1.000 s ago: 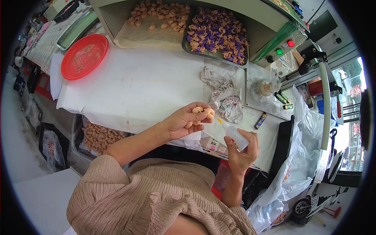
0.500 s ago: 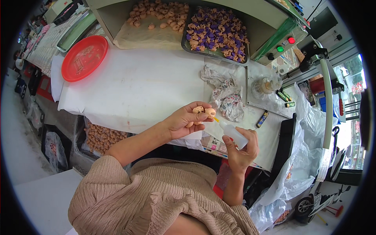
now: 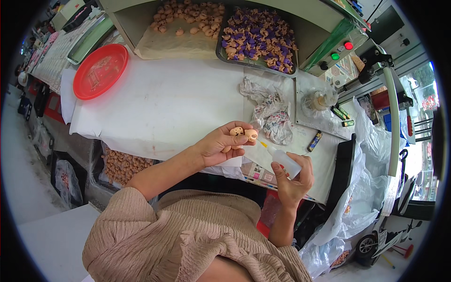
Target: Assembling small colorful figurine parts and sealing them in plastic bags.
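Several small peach-coloured doll heads (image 3: 251, 135) are gathered in my left hand (image 3: 223, 143), closed around them over the front of the table. The one at my fingertips turns a hollow opening toward the right. My right hand (image 3: 295, 180) is wrapped round a translucent white squeeze bottle (image 3: 285, 163), tilted with its thin yellow nozzle (image 3: 264, 144) pointing up and left. A small gap separates the nozzle tip from that opening. Behind both hands, a crumpled patterned cloth (image 3: 275, 117) lies on the white-covered table (image 3: 174, 103).
At the back, a dark tray (image 3: 221, 55) holds purple-and-peach figure parts beside loose doll heads (image 3: 194, 30) on brown paper. A red round tray (image 3: 80, 89) sits at left. Batteries (image 3: 315, 141) and plastic sheeting (image 3: 371, 174) are on the right. More heads (image 3: 123, 164) fill a bin below.
The squeeze bottle and my right hand have shifted slightly right, drawing the nozzle back from the doll head. My left hand stays almost in place.
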`<control>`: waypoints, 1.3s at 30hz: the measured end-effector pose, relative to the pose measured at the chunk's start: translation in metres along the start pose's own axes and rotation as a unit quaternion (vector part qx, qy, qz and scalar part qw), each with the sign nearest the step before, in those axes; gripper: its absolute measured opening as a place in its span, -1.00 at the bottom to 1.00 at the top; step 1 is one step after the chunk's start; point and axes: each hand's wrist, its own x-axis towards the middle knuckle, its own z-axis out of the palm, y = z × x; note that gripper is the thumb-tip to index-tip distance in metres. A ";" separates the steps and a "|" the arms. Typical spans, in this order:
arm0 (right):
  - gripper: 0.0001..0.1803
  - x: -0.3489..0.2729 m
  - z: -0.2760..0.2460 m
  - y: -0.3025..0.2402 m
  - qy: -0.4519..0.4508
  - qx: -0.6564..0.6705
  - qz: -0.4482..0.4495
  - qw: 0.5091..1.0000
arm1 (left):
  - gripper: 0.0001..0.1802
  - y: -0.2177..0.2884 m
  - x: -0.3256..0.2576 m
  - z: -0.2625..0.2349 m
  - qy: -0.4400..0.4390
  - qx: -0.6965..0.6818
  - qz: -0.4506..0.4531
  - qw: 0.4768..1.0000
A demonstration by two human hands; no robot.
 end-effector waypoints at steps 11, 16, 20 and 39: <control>-0.57 0.000 0.000 0.003 0.000 0.002 0.012 1.000 | -0.72 0.000 0.000 0.000 0.005 -0.011 -0.004 1.000; -0.62 0.002 0.006 0.005 0.034 0.021 0.034 0.999 | -0.72 0.006 -0.004 0.001 0.013 -0.011 -0.012 1.000; -0.64 0.013 0.021 0.019 0.052 0.043 0.138 0.988 | -0.70 0.014 -0.014 0.003 0.007 -0.035 -0.009 0.999; -0.85 0.145 0.112 -0.020 -0.082 -0.096 -0.178 0.976 | -0.71 0.053 -0.051 -0.032 -0.018 -0.071 0.070 0.995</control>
